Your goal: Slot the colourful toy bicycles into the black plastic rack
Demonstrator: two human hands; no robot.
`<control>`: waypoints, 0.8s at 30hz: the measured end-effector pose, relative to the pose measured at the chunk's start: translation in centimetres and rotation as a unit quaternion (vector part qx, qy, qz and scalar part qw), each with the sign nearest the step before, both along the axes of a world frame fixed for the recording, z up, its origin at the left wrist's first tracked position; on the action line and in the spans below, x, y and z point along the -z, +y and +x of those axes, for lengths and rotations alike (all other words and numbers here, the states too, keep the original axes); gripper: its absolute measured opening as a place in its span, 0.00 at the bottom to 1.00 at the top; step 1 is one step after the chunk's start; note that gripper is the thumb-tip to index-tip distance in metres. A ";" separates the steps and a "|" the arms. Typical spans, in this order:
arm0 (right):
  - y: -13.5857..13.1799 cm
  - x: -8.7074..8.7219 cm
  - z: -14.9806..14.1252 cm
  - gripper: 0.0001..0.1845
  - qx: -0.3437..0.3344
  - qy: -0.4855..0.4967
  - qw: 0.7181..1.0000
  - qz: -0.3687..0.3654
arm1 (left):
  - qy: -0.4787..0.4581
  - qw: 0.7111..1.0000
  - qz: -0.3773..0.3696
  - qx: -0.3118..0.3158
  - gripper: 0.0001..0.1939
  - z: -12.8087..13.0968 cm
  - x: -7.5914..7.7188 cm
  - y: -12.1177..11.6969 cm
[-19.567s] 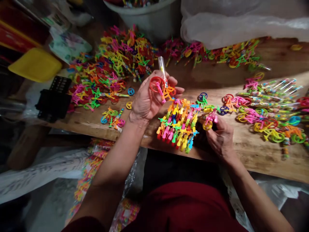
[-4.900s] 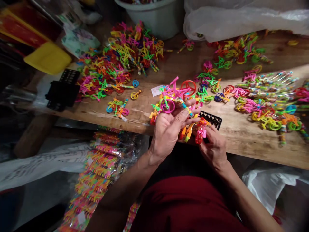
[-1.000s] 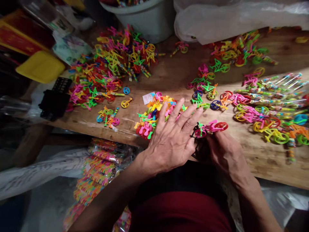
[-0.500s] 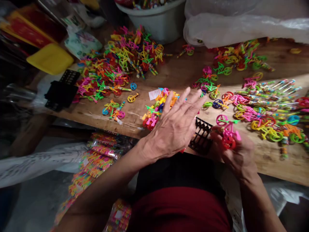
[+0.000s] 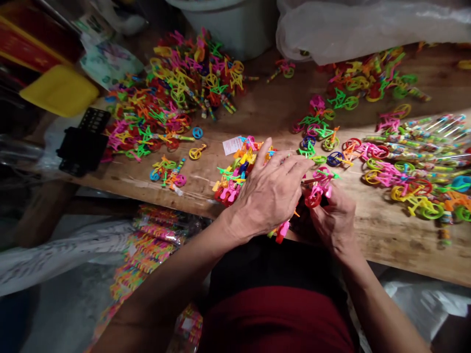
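My left hand point(image 5: 270, 191) lies palm down on a packed bunch of small plastic toy bicycles point(image 5: 235, 174) near the front edge of the wooden board point(image 5: 386, 235), fingers stretched over them. My right hand point(image 5: 333, 220) is closed on a pink toy bicycle with a red wheel point(image 5: 318, 189), held right beside the bunch. A small white label point(image 5: 232, 145) lies at the bunch's far edge. Whatever sits under my left palm is hidden.
Heaps of coloured toy bicycles point(image 5: 172, 103) cover the far left and back right point(image 5: 368, 78). Finished bicycles with clear tubes point(image 5: 415, 152) lie at the right. A black tray point(image 5: 83, 147) sits left, a grey bucket point(image 5: 231, 24) and plastic bag point(image 5: 353, 24) behind. Bagged packs point(image 5: 154, 235) lie below.
My left hand has come down flat on the bunch again, covering the black grid seen half a second ago. My right hand has brought the pink bicycle left and up against the bunch.
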State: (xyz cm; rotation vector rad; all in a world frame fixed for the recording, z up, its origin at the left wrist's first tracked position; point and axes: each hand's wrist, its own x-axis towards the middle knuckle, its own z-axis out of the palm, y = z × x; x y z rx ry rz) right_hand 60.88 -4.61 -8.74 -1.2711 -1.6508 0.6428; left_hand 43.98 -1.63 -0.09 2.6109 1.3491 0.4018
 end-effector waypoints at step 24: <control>0.8 -0.7 -1.2 0.10 0.001 -0.196 0.980 0.037 | 0.017 0.995 -0.071 0.067 0.22 -0.1 -2.1 1.3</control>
